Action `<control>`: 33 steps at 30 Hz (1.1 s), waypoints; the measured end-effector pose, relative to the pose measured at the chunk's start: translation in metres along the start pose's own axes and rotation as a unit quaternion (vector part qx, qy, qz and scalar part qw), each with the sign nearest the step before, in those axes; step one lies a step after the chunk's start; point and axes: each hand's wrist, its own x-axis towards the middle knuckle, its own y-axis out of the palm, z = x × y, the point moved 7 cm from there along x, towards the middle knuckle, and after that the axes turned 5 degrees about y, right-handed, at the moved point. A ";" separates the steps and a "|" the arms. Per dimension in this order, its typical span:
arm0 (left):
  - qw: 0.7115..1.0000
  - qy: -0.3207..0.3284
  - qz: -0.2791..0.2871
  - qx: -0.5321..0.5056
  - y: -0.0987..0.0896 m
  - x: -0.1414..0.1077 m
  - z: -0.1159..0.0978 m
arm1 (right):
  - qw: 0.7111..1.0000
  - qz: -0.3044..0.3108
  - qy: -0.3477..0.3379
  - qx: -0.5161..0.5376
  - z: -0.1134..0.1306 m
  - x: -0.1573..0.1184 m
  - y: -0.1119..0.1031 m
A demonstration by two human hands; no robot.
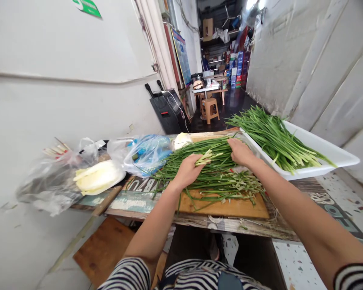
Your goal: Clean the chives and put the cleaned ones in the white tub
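Observation:
A small bunch of garlic chives point(205, 158), pale stem ends pointing right, is gripped in my left hand point(188, 171). My right hand point(239, 152) reaches into the far right side of the chive pile point(196, 177), its fingers closed at the stems; what lies between them is hidden. Beneath the pile a wooden cutting board point(226, 207) shows along its front edge. Trimmed stem ends and loose bits point(245, 183) lie at the board's right. More chives point(275, 141) fill a white plastic tray point(335, 155) to the right of my right hand.
Left on the table are a halved napa cabbage point(99, 177), a wooden-handled knife point(107, 200), a blue plastic bag point(151, 153) and clear bags point(48, 181). Another pale cabbage piece point(182, 140) sits behind the pile. A black speaker point(169, 108) and brown stool point(210, 110) stand beyond.

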 end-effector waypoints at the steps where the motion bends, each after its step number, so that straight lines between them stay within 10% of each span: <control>1: 1.000 -0.006 -0.021 -0.007 -0.007 -0.002 0.000 | 1.000 0.008 -0.011 0.005 0.004 0.012 0.003; 13: 0.960 -0.031 -0.256 -0.104 -0.080 -0.048 0.016 | 0.994 0.086 -0.072 0.009 0.060 0.106 0.043; 33: 0.970 0.002 -0.233 -0.074 -0.060 -0.048 0.024 | 0.993 -0.016 -0.039 -0.106 0.101 0.054 0.019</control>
